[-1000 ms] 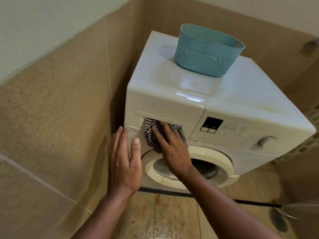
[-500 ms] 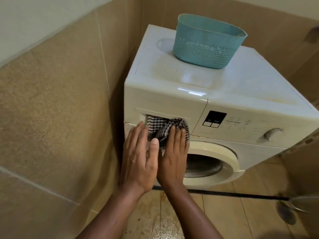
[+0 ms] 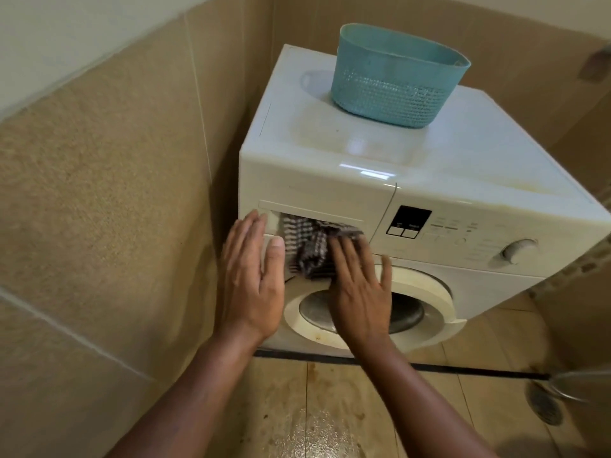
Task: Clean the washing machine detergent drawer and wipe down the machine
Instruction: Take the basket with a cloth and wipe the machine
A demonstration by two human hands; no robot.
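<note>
A white front-loading washing machine [image 3: 330, 150] stands in a tiled corner. A black-and-white checked cloth [image 3: 307, 242] hangs out of the detergent drawer opening [image 3: 314, 218] at the machine's upper left front. My right hand [image 3: 358, 285] presses flat with straight fingers on the cloth's right side, over the top of the round door [image 3: 426, 299]. My left hand [image 3: 253, 279] lies flat against the machine's left front edge beside the cloth, fingers straight. Whether a drawer sits in the opening is hidden by the cloth.
A teal plastic basket [image 3: 396, 77] stands on the machine's top at the back. The control panel has a dark display [image 3: 408, 223] and a dial [image 3: 517, 251]. A tiled wall [image 3: 115, 209] is close on the left. The floor [image 3: 317, 424] is wet, with a drain [image 3: 544, 406] at right.
My right hand has slid right along the cloth, fingers now spread and blurred with motion. My left hand has stayed by the machine's left edge. The view has shifted a little.
</note>
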